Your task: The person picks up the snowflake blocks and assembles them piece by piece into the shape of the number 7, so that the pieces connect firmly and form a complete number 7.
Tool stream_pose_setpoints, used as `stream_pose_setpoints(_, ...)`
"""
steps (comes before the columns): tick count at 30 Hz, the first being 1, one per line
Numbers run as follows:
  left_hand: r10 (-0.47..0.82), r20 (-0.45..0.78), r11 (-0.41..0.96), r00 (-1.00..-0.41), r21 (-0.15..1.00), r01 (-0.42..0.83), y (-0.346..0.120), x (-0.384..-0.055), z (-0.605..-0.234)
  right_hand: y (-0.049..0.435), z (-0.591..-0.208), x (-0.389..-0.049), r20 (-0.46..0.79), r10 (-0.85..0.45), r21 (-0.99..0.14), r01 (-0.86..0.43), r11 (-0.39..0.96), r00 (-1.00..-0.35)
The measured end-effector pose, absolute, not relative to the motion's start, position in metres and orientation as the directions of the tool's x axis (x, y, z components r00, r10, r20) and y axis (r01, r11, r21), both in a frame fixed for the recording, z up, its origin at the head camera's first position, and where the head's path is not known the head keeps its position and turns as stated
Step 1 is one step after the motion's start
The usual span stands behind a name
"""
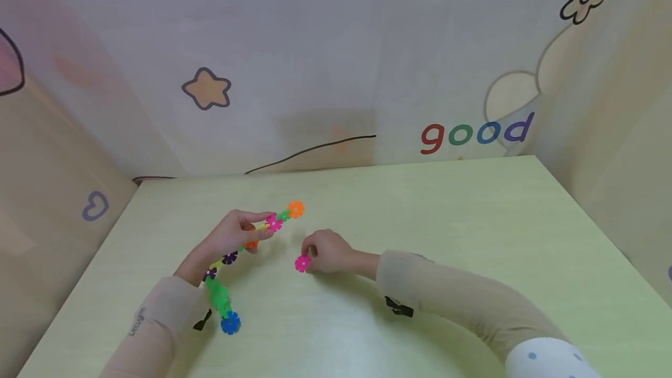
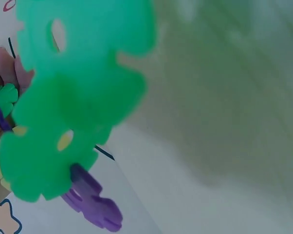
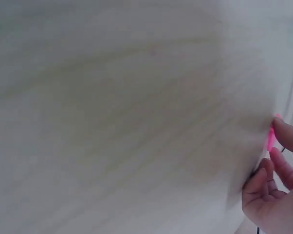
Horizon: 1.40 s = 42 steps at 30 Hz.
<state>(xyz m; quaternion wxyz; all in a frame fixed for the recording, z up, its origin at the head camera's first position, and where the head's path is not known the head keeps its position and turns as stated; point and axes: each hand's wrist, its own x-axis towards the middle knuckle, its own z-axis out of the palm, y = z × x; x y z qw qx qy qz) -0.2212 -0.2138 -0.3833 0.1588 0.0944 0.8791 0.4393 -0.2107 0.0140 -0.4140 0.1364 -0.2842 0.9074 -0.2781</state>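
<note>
My left hand (image 1: 234, 233) holds a chain of joined flower-shaped plastic discs, pinching it near a pink disc (image 1: 273, 223). An orange disc (image 1: 296, 209) forms the chain's far end. Below the hand the chain runs down past dark purple and green discs (image 1: 218, 295) to a blue disc (image 1: 230, 322). Green discs (image 2: 39, 161) and a purple one (image 2: 93, 200) loom close in the left wrist view. To the right, my right hand (image 1: 329, 251) pinches a single loose pink disc (image 1: 303, 263) between thumb and finger, apart from the chain. That pink disc (image 3: 271, 138) appears edge-on in the right wrist view.
A pale yellow-green table (image 1: 446, 220) lies under both hands. Behind it hangs a printed curtain (image 1: 336, 63) with a star, a flower and the word "good". Similar cloth walls border the left and right sides.
</note>
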Motion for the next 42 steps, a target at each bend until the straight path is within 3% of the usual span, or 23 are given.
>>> stream_pose_setpoints(13, 0.374, -0.186, 0.578, -0.909, 0.813, 0.072, -0.196, -0.213, -0.379, 0.058, -0.413, -0.193, -0.155, -0.587, -0.746, -0.296, 0.597, -0.795)
stream_pose_setpoints(21, 0.418, -0.168, 0.550, -0.893, 0.829, 0.101, -0.190, -0.211, -0.382, 0.092, -0.412, -0.188, -0.167, -0.563, -0.889, -0.123, 0.441, -0.809)
stream_pose_setpoints(42, 0.538, -0.147, 0.481, -0.830, 0.862, 0.159, -0.164, -0.196, -0.391, 0.134, -0.388, -0.188, -0.112, -0.396, -0.941, -0.030, 0.337, -0.912)
